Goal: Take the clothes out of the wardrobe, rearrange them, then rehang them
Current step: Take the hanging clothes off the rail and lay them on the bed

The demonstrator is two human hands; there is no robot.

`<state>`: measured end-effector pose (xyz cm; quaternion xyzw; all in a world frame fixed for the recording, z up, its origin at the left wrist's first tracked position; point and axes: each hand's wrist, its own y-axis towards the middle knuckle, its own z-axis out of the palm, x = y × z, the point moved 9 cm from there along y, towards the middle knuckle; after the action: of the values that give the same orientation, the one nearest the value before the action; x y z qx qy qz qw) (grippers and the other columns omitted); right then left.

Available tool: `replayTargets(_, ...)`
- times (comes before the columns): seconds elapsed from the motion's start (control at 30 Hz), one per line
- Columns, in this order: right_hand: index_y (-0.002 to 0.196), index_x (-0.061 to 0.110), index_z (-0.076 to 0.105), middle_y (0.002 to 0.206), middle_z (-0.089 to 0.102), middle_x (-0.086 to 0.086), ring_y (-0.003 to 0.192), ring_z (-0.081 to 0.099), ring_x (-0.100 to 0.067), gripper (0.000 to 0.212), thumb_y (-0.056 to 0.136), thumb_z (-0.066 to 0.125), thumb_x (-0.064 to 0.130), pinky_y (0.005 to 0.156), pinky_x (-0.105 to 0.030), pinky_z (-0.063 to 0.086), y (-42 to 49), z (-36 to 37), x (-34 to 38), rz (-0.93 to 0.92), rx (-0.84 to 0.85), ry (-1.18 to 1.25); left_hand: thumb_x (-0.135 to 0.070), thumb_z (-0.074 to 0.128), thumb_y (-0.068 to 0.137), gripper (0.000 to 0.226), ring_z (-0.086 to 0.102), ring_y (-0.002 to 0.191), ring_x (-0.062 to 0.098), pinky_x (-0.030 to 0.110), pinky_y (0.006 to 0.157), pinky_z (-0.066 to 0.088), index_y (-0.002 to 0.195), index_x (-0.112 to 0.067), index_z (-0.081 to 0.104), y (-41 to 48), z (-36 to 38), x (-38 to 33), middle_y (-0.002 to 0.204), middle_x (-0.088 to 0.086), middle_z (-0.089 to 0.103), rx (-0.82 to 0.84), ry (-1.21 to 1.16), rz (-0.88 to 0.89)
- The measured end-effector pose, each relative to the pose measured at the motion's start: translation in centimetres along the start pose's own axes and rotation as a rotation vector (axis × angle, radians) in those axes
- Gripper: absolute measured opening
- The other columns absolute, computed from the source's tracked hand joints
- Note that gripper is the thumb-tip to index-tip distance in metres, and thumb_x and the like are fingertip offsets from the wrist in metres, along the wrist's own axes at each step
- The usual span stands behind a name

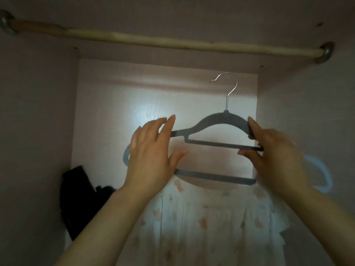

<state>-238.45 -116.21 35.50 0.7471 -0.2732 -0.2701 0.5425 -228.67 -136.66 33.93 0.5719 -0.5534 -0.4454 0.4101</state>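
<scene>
Right hand [272, 150] pinches hanger [221, 120] at 3 o'clock end; left hand [149, 154] spread flat at 9. I'd keep it level, lift hook [230, 87] over rod [153, 42] at 12.

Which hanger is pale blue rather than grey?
The hanger at far right, behind the right hand; the hooked hanger held in front is grey.

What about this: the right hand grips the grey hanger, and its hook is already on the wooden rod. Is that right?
Not quite. In the head view the hook of the grey hanger is in the air below the wooden rod, not on it yet. The right hand does grip the hanger's end.
</scene>
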Motion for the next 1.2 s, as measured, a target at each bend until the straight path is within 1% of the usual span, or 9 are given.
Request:
replayTargets(0.13,0.128,0.003,0.054,0.084,0.068,-0.015,0.070,0.061,-0.035,0.067,0.068,0.072,0.028,0.064,-0.040,0.050,-6.1,-1.1,1.4,0.060,0.000,0.028,-0.048,0.059,0.081,0.063,0.060,0.101,0.026,0.047,0.097,0.035,0.136,-0.023,0.045,-4.7,2.0,-1.5,0.112,0.003,0.064,0.084,0.070,0.054)
replayTargets(0.3,0.125,0.004,0.056,0.083,0.069,-0.014,0.070,0.064,-0.035,0.064,0.070,0.067,0.034,0.065,-0.047,0.052,-10.8,-2.8,2.8,0.086,0.036,0.011,-0.050,0.041,0.085,0.048,0.046,0.089,0.014,0.032,0.081,0.025,0.130,-0.034,0.042,-9.4,1.0,-3.1,0.093,-0.002,0.063,0.013,0.011,0.069)
replayTargets(0.37,0.127,0.008,0.051,0.083,0.069,-0.012,0.070,0.063,-0.033,0.067,0.075,0.068,0.047,0.064,-0.042,0.051,-12.5,-3.5,3.1,0.084,0.054,-0.012,-0.052,0.040,0.086,0.045,0.045,0.087,0.013,0.031,0.081,0.024,0.128,-0.036,0.043,-11.0,0.4,-3.7,0.090,-0.003,0.062,-0.007,-0.006,0.059)
replayTargets(0.5,0.127,0.010,0.051,0.086,0.068,-0.008,0.072,0.061,-0.031,0.062,0.076,0.045,0.045,0.068,-0.034,0.043,-15.6,-5.7,3.3,0.124,0.088,-0.024,-0.053,0.040,0.088,0.042,0.045,0.083,0.013,0.027,0.080,0.020,0.126,-0.036,0.048,-13.5,-0.9,-5.4,0.087,-0.005,0.061,0.003,-0.071,0.067)
replayTargets(0.6,0.129,0.014,0.047,0.087,0.066,-0.009,0.073,0.060,-0.031,0.060,0.077,0.048,0.043,0.070,-0.029,0.035,-18.1,-8.6,3.8,0.188,0.120,-0.013,-0.046,0.047,0.084,0.043,0.045,0.083,0.012,0.028,0.080,0.022,0.125,-0.035,0.052,-15.4,-2.2,-7.0,0.086,-0.003,0.062,0.016,-0.150,0.070)
replayTargets(0.8,0.129,0.009,0.055,0.092,0.067,-0.009,0.081,0.046,-0.022,0.062,0.072,0.065,0.031,0.070,-0.031,0.031,-23.7,-17.8,7.2,0.267,0.143,-0.173,-0.057,0.024,0.096,0.042,0.056,0.080,0.022,0.045,0.073,0.042,0.125,-0.036,0.046,-19.6,-6.4,-11.1,0.086,-0.002,0.062,0.076,-0.362,0.122)
replayTargets(1.0,0.133,0.013,0.045,0.087,0.064,-0.007,0.078,0.047,-0.022,0.060,0.078,0.059,0.031,0.070,-0.029,0.033,-27.5,-28.9,12.8,0.333,0.153,-0.314,-0.057,0.026,0.094,0.040,0.045,0.086,0.016,0.035,0.082,0.028,0.124,-0.038,0.047,-23.2,-13.9,-16.0,0.089,-0.002,0.060,0.066,-0.529,0.153)
replayTargets(1.1,0.132,0.013,0.049,0.090,0.065,-0.007,0.078,0.053,-0.025,0.071,0.068,0.081,0.013,0.070,-0.031,0.037,-28.7,-34.6,14.6,0.394,0.152,-0.410,-0.055,0.036,0.090,0.040,0.048,0.087,0.018,0.036,0.084,0.027,0.125,-0.038,0.046,-24.1,-17.3,-19.1,0.091,-0.003,0.061,0.080,-0.597,0.189)
replayTargets(1.2,0.128,0.010,0.055,0.087,0.066,-0.007,0.075,0.056,-0.025,0.069,0.066,0.083,0.019,0.067,-0.032,0.041,-29.6,-40.7,17.1,0.424,0.143,-0.529,-0.052,0.043,0.087,0.040,0.050,0.086,0.018,0.037,0.083,0.028,0.124,-0.038,0.047,-24.9,-21.2,-22.2,0.093,-0.004,0.062,0.064,-0.688,0.230)
